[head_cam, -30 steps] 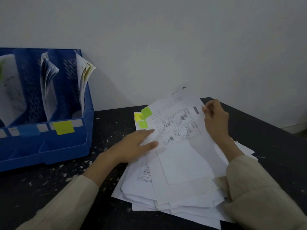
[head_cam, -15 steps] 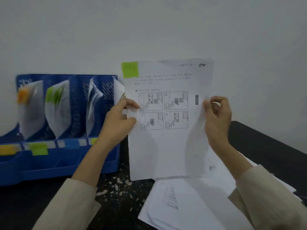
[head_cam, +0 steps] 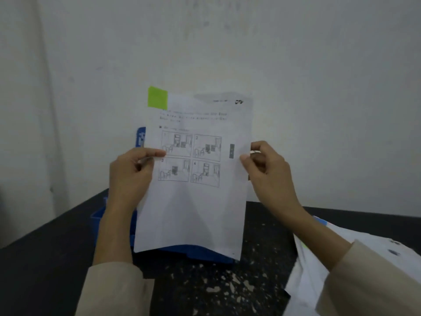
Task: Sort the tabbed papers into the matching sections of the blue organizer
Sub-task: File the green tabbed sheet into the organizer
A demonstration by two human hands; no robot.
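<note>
We hold the sheet upright, left hand and right hand pinching its side edges, so its green tab reads clearly. It hangs directly before the blue organizer, probably for matching a section.

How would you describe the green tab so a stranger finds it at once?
Look at the white sheet that both hands hold up before the wall. The green tab sits on its top left corner, the only bright colour on the page.

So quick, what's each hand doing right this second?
Left hand: pinching the left edge of the green-tabbed worksheet, thumb on its front.
Right hand: pinching the same sheet's right edge.
</note>
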